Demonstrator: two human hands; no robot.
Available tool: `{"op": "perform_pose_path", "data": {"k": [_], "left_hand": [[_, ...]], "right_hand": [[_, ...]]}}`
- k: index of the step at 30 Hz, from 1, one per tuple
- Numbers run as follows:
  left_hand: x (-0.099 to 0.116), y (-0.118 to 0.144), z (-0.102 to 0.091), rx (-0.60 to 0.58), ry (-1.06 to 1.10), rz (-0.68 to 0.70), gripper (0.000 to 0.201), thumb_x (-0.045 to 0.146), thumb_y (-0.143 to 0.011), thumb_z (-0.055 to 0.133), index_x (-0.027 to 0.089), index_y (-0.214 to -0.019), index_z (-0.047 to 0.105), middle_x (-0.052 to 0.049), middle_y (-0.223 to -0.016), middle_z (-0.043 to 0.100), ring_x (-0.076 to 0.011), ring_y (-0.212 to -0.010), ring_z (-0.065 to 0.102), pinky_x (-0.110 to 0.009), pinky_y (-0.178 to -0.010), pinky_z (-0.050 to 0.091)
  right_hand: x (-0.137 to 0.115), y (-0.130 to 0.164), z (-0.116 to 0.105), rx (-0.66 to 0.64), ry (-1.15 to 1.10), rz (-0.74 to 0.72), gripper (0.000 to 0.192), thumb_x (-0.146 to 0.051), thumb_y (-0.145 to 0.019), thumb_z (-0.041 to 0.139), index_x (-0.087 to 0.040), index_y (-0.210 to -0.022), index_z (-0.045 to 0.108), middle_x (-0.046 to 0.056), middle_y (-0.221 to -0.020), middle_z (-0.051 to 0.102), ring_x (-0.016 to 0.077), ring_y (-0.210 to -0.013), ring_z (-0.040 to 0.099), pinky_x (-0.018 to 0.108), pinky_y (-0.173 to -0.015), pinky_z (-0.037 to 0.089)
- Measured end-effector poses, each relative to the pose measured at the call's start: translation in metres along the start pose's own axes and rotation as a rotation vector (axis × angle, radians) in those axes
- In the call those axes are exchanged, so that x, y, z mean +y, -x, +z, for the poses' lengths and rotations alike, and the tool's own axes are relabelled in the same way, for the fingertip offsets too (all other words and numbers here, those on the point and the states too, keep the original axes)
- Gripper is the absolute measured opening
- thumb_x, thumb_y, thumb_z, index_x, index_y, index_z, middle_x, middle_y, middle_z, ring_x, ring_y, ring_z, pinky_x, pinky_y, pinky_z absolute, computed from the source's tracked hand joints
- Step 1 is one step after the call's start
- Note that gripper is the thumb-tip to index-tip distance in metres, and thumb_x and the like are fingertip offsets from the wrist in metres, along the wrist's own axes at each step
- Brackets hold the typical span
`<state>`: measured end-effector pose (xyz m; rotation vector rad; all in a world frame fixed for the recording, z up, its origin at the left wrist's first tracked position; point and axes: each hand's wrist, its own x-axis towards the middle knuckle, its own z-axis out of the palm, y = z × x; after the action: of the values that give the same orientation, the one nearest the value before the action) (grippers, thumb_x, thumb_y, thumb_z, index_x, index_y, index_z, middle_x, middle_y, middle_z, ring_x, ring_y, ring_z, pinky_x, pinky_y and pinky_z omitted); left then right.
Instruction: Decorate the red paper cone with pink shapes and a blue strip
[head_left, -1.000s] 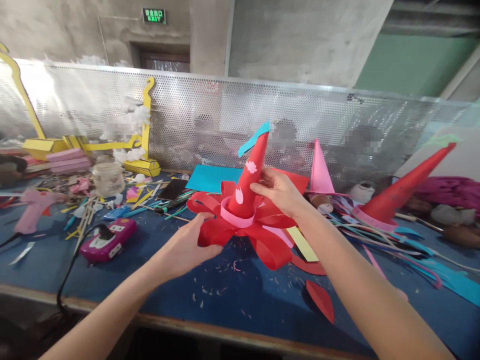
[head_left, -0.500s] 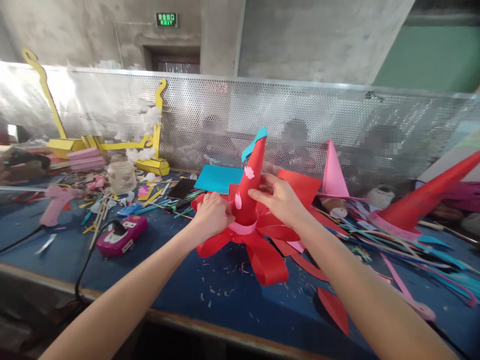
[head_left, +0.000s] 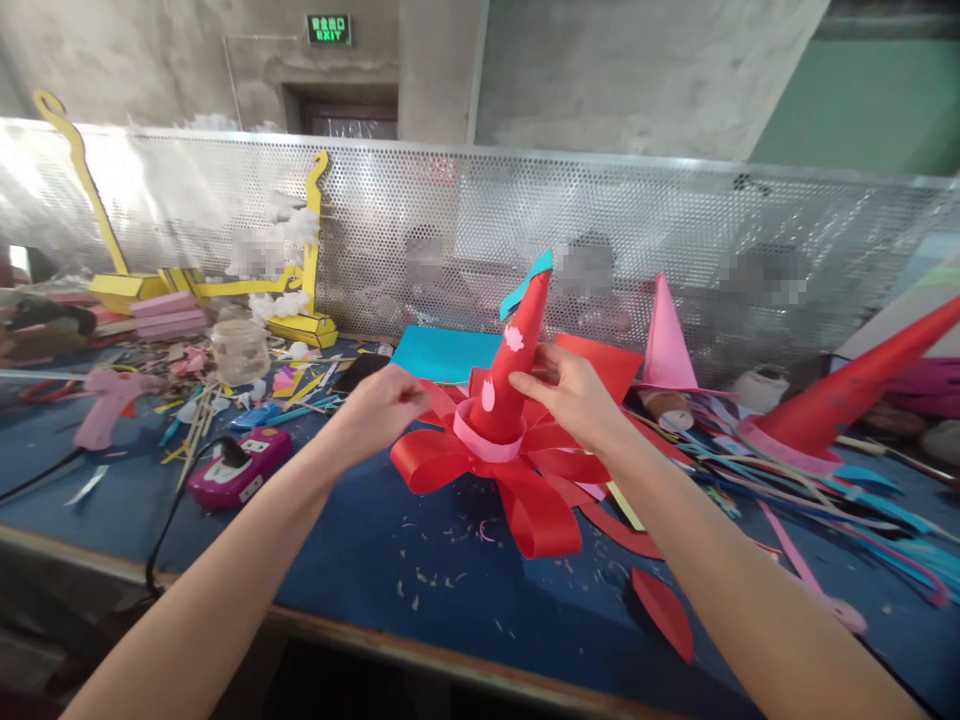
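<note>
A red paper cone (head_left: 517, 365) with pale pink cut-out patches and a blue strip at its tip stands, leaning right, in a pink paper ring (head_left: 489, 443). Red paper loops (head_left: 536, 515) spread out round its base like petals. My right hand (head_left: 574, 385) grips the cone's right side, thumb in front and the other fingers partly hidden behind. Left of the cone, my left hand (head_left: 382, 405) is closed with curled fingers beside a red loop. Whatever those fingers hold, if anything, is hidden.
Blue paper (head_left: 442, 350) lies behind the cone. A pink glue gun (head_left: 105, 405), purple power strip (head_left: 240, 468) and glass jar (head_left: 240, 350) stand left. Another red cone (head_left: 847, 395), a pink cone (head_left: 667, 345) and paper strips lie right. Behind rises a perforated metal screen (head_left: 637, 210).
My left hand has come away from the cone's base and moved left. The cone leans slightly further right, with my right hand still on it.
</note>
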<state>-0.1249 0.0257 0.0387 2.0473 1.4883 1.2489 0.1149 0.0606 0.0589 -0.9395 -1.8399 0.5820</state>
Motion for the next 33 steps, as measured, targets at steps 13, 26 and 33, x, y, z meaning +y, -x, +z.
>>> {"op": "perform_pose_path", "data": {"k": [13, 26, 33], "left_hand": [[0.011, -0.002, 0.030, -0.425, -0.307, 0.223, 0.026, 0.018, -0.077, 0.061, 0.021, -0.097, 0.077, -0.008, -0.103, 0.074, -0.0244, -0.100, 0.064, -0.036, -0.090, 0.046], [-0.015, 0.030, 0.019, 0.264, 0.879, -0.424, 0.022, 0.012, -0.066, 0.067, 0.016, -0.086, 0.060, -0.001, -0.079, 0.065, -0.0133, -0.068, 0.061, -0.025, -0.063, 0.049], [0.013, 0.045, 0.050, -0.120, 1.400, -0.703, 0.010, 0.006, -0.077, 0.067, 0.009, -0.086, 0.071, -0.007, -0.078, 0.070, -0.0121, -0.064, 0.066, -0.024, -0.062, 0.052]], "right_hand": [[-0.006, 0.004, 0.002, -0.054, -0.038, -0.006, 0.027, -0.028, -0.083, 0.068, -0.024, -0.109, 0.065, 0.007, -0.114, 0.072, 0.0270, -0.102, 0.068, 0.051, -0.092, 0.056], [-0.004, -0.012, -0.026, 0.004, -0.367, 0.226, 0.029, -0.030, -0.075, 0.077, -0.025, -0.102, 0.068, 0.006, -0.120, 0.070, 0.0300, -0.110, 0.066, 0.052, -0.090, 0.058], [-0.013, -0.022, -0.041, 0.022, -0.406, 0.376, 0.021, -0.044, -0.082, 0.070, -0.027, -0.094, 0.067, 0.007, -0.108, 0.075, 0.0304, -0.097, 0.070, 0.048, -0.077, 0.059]]}}
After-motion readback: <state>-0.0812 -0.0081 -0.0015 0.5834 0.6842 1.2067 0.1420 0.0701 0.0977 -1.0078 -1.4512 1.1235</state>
